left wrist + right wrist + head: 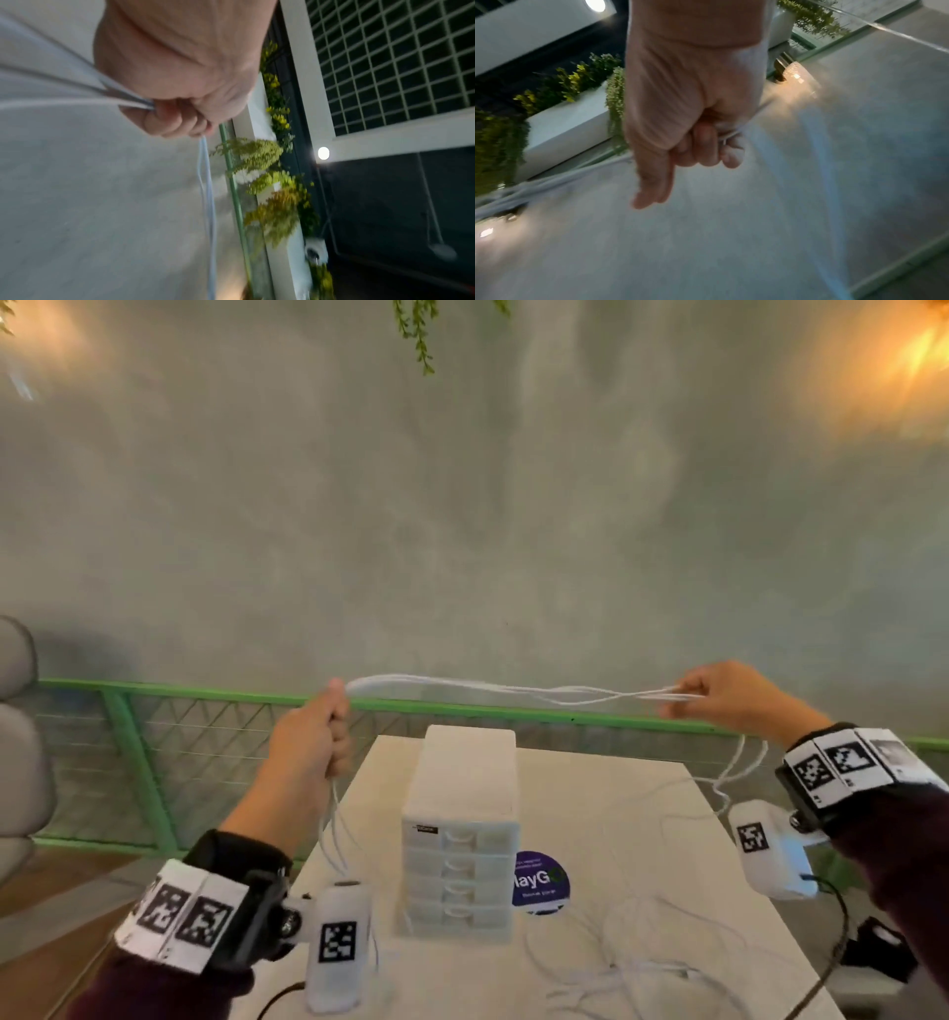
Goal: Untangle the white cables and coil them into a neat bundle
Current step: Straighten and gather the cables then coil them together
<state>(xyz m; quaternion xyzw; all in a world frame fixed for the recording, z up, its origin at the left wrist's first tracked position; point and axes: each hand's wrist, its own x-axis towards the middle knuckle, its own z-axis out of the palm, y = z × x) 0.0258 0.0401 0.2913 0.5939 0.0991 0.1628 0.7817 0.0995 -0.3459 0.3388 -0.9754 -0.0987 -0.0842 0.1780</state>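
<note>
Several strands of white cable stretch almost level in the air between my two raised hands, above the table. My left hand is fisted around them at the left; loose strands hang from its underside. In the left wrist view the left hand grips the cables, and two strands drop below it. My right hand pinches the other end of the strands, with cable trailing down to the table. The right wrist view shows the right hand curled on the cable.
A small white drawer unit stands mid-table on the white table. A purple round sticker lies right of it. More white cable lies loose at the table's front right. A green railing runs behind, a grey chair at left.
</note>
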